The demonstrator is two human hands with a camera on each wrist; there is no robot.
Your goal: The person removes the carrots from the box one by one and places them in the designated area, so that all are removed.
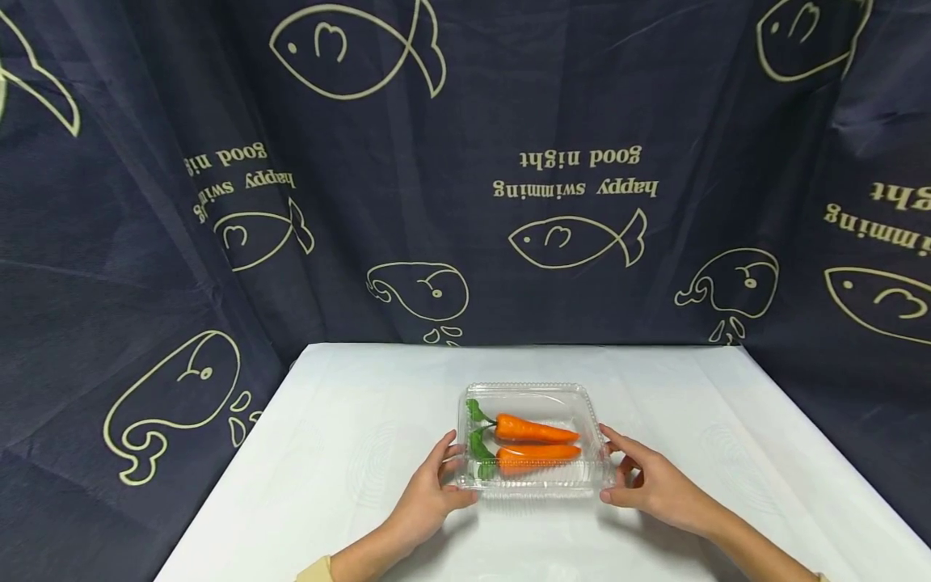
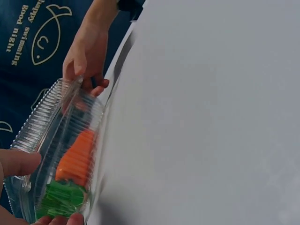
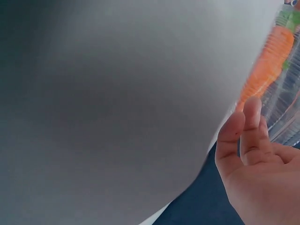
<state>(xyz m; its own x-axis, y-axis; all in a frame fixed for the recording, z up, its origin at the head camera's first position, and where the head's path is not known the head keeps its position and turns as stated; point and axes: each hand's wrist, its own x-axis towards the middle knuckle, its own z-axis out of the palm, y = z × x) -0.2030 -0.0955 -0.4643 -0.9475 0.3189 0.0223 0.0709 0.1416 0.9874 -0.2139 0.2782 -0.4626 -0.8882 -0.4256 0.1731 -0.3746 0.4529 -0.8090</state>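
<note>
Box: clear thin plastic clamshell (image 1: 534, 396), rectangular with rounded corners and ribbed, crimped edges; lid down, lying flat on the bench between the two hands.
Carrots: two (image 1: 534, 429), smooth glossy orange, tapered, with crinkled green tops; they lie side by side inside the box, tops toward the left grip, tips toward the right grip.
Left grip: left hand (image 1: 431, 491) at the box's left end, fingers gently bent, fingertips on the lid's edge and thumb at the near corner; in the left wrist view the thumb (image 2: 18, 161) presses the ribbed rim with the green tops just past it. It holds the box's end lightly, not wrapped round it.
Right grip: right hand (image 1: 650, 478) at the box's right end, fingers loosely spread and bent, tips touching the rim; in the right wrist view the fingers (image 3: 246, 129) lie just beside the clear wall, orange showing through it.
Bench: white, matte, smooth cloth cover (image 1: 327, 453) with faint pressed patterns, under both hands.
Backdrop: dark navy fabric (image 1: 145, 242), soft folds, printed with cream outline fish and whales, well behind the hands.
</note>
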